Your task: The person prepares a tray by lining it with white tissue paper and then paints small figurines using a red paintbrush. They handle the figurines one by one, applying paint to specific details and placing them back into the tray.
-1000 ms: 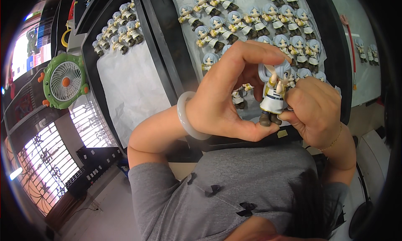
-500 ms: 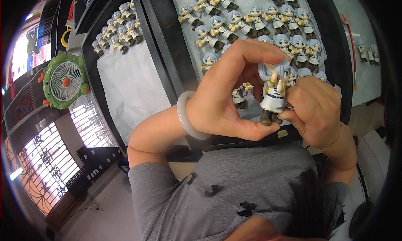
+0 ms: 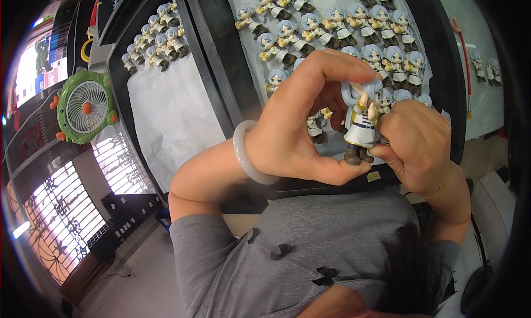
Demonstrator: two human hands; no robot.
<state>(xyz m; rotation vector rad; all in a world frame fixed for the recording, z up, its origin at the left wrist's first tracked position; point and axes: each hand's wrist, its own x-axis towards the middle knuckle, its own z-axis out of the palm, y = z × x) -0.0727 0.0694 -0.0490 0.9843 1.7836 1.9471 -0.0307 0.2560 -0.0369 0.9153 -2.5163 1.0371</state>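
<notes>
A grey short-sleeved top (image 3: 310, 251) carries small black bows. The left wrist wears a pale bangle (image 3: 246, 155). The right wrist wears a thin gold chain (image 3: 440, 188).

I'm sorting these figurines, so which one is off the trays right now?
The figurine pinched between the left hand and right hand: upright, feet on the left thumb. The others lie in rows on the paper-lined trays.

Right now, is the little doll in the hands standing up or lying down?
Standing up. The figurine has its boots on the left hand thumb, head topmost, while the right hand grips its side.
</notes>
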